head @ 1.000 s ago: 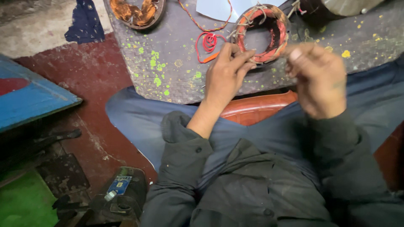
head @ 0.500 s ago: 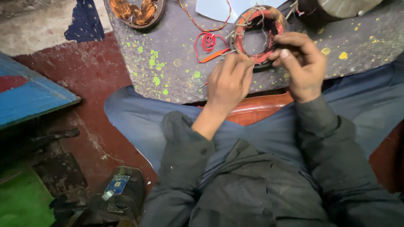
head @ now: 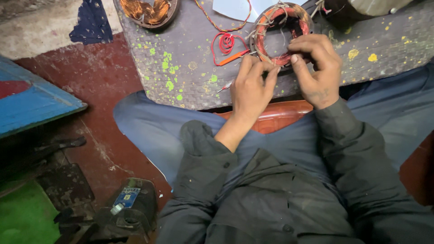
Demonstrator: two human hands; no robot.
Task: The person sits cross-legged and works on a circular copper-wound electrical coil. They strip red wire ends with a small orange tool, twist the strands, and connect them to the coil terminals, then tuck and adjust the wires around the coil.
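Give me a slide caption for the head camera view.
Both hands, left hand and right hand, grip a red-wound coil ring on a paint-flecked mat.

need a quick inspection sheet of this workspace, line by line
surface: grey woven mat, flecked with green and yellow paint, across the person's lap
job's things: motor stator, ring-shaped with red-orange copper windings, lying flat on the mat
clutter: second copper-wound stator at the mat's far left; orange-handled tool; white sheet
grippers: left hand pinching at the stator's near rim; right hand gripping its right side
cables: red wire coil; twisted red-yellow lead
surroundings: red floor; blue board; dark motor housing with blue label
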